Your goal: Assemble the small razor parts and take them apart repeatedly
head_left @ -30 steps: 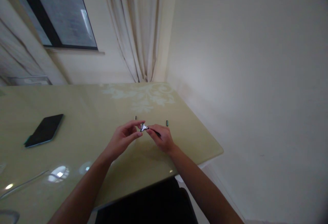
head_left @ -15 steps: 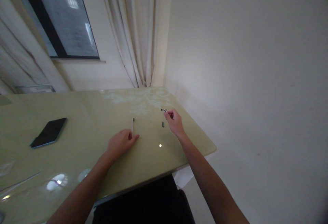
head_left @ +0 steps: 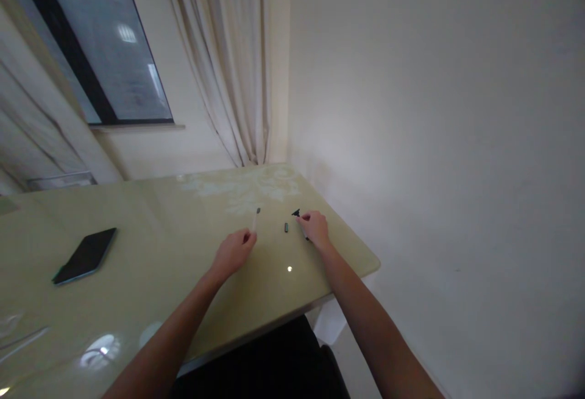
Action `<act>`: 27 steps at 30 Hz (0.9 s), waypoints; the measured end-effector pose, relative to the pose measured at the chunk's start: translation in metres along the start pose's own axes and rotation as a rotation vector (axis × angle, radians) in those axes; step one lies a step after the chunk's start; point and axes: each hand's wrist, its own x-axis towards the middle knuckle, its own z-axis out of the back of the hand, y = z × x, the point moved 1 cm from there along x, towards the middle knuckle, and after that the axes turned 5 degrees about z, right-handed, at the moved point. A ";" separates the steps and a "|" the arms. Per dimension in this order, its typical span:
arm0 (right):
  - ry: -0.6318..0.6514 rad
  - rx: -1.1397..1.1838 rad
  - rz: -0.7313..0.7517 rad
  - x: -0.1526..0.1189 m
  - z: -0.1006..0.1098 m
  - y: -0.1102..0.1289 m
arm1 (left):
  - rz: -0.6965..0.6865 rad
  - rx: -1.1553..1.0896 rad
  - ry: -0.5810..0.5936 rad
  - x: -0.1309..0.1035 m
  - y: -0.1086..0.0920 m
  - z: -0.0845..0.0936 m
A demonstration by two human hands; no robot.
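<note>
My left hand (head_left: 235,253) is closed on a thin white stick (head_left: 255,222) with a dark tip, perhaps a toothbrush, pointing away from me over the table. To the right, my right hand (head_left: 314,228) pinches a small razor-like object with a black head (head_left: 296,212); a dark end shows below the fingers. Between the two hands a small dark cylindrical piece (head_left: 286,227) lies on the glossy pale green table (head_left: 183,277).
A black tablet-like object (head_left: 86,256) lies at the left of the table. Behind are a curtain (head_left: 228,58) and a window (head_left: 105,39). A wall borders the table's right side, and a black chair (head_left: 265,362) stands at the front edge.
My left hand has moved right and lifted with the white stick, now closer to the small dark piece. The black-headed object in my right hand has turned. The camera view has shifted slightly.
</note>
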 end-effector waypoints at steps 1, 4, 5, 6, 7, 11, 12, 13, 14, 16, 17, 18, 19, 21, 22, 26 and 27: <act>-0.006 -0.017 -0.001 0.000 0.000 0.000 | -0.006 -0.069 0.000 0.003 -0.003 -0.002; 0.003 -0.041 0.005 -0.001 -0.001 0.002 | -0.011 -0.264 0.010 0.008 -0.010 -0.009; 0.009 -0.043 0.010 -0.001 -0.002 0.004 | -0.009 -0.308 0.009 0.008 -0.012 -0.012; 0.013 -0.047 0.011 -0.002 -0.002 0.005 | -0.007 -0.342 0.005 0.008 -0.013 -0.014; 0.017 -0.052 0.014 -0.003 -0.003 0.007 | -0.009 -0.369 -0.001 0.008 -0.015 -0.017; 0.031 -0.054 0.029 -0.006 -0.005 0.014 | -0.028 -0.448 -0.019 0.005 -0.023 -0.027; 0.032 -0.052 0.035 -0.006 -0.006 0.016 | -0.032 -0.457 -0.022 0.005 -0.024 -0.029; 0.032 -0.052 0.042 -0.007 -0.007 0.018 | -0.034 -0.462 -0.026 0.005 -0.025 -0.030; 0.032 -0.055 0.048 -0.008 -0.008 0.019 | -0.037 -0.464 -0.030 0.005 -0.026 -0.032; 0.039 -0.066 0.067 -0.009 -0.009 0.022 | -0.037 -0.465 -0.040 0.007 -0.024 -0.033; 0.046 -0.070 0.078 -0.009 -0.010 0.023 | -0.034 -0.465 -0.045 0.008 -0.022 -0.033; 0.056 -0.073 0.088 -0.009 -0.012 0.025 | -0.031 -0.467 -0.050 0.009 -0.020 -0.032; 0.068 -0.076 0.100 -0.009 -0.014 0.028 | -0.026 -0.471 -0.053 0.010 -0.018 -0.031; 0.100 -0.080 0.133 -0.009 -0.019 0.035 | -0.010 -0.482 -0.061 0.013 -0.013 -0.027; 0.118 -0.084 0.147 -0.010 -0.022 0.039 | 0.002 -0.487 -0.065 0.014 -0.011 -0.025; 0.191 -0.100 0.195 -0.011 -0.037 0.061 | 0.043 -0.504 -0.081 0.016 -0.006 -0.013; 0.203 -0.098 0.207 -0.012 -0.040 0.066 | 0.047 -0.509 -0.083 0.015 -0.005 -0.010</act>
